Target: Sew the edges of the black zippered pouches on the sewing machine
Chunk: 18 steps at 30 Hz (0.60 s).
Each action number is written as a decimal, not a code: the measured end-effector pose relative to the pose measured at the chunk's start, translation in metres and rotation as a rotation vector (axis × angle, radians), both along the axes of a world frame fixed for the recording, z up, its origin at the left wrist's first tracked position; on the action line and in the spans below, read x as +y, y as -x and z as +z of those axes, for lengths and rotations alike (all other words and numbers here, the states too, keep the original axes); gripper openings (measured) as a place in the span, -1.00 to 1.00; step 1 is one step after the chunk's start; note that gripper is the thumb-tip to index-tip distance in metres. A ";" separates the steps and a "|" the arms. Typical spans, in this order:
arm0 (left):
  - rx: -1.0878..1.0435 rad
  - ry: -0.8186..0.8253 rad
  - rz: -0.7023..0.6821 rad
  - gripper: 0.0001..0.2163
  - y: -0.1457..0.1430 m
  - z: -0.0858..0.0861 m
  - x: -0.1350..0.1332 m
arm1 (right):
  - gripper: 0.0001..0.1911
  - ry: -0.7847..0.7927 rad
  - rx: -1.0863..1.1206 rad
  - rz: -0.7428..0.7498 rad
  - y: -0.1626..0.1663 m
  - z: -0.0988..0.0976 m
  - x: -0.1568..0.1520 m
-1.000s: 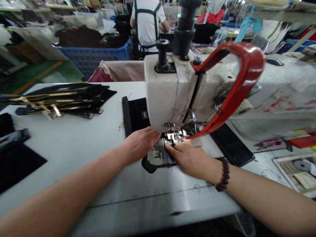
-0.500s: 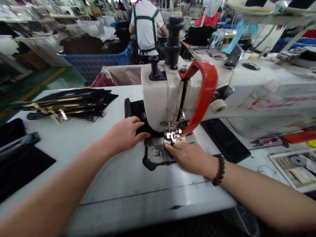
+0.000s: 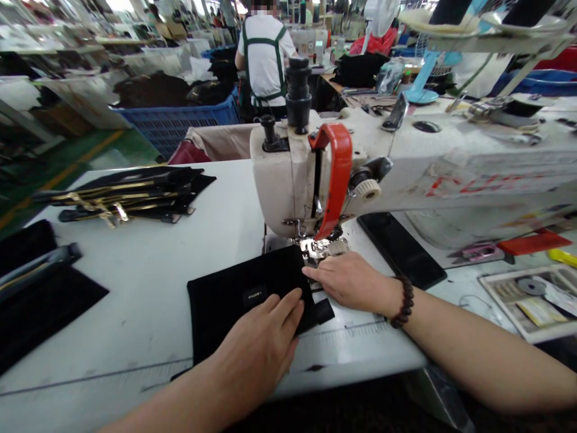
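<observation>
A black fabric pouch (image 3: 225, 294) with a small label lies flat on the white table (image 3: 148, 282), in front of the sewing machine (image 3: 293, 174). My left hand (image 3: 261, 349) rests flat on the pouch's near right part, fingers stretched out. My right hand (image 3: 347, 279), with a bead bracelet on the wrist, lies fingers together on the pouch's right edge just below the presser foot (image 3: 318, 246). A red guard (image 3: 336, 174) curves down over the needle area.
Black strips with gold zippers (image 3: 121, 195) are piled at the far left. Dark fabric pieces (image 3: 31, 288) lie at the left edge. A black phone (image 3: 396, 246) and a tray (image 3: 532, 297) sit right. Behind, a person in a green apron stands by a blue crate (image 3: 180, 117).
The pouch has come out from behind the machine head toward me and now lies in front of it. My left hand moved back with it onto its near part.
</observation>
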State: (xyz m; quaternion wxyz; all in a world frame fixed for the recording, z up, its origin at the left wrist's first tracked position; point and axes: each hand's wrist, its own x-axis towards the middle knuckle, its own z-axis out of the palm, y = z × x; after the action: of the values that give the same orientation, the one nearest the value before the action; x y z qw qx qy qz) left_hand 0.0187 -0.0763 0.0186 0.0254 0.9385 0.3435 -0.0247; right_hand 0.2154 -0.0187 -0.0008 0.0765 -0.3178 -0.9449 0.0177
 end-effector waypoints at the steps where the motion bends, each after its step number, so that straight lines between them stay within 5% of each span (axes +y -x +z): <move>1: 0.006 -0.018 -0.032 -0.65 0.001 0.000 0.001 | -0.73 0.000 -0.003 0.004 0.000 0.000 0.000; 13: 0.090 -0.066 -0.095 -0.61 0.003 -0.001 0.001 | -0.70 0.037 -0.053 -0.002 -0.002 -0.001 0.001; 18: 0.026 -0.140 -0.122 -0.62 0.008 -0.001 -0.002 | -0.67 0.189 -0.079 0.220 -0.012 0.022 0.000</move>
State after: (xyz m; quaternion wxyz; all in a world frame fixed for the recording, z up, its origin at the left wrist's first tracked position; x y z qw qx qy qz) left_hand 0.0105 -0.0782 0.0179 -0.0462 0.9568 0.2867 -0.0143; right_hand 0.2279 -0.0182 0.0208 0.0065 -0.2184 -0.9705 0.1022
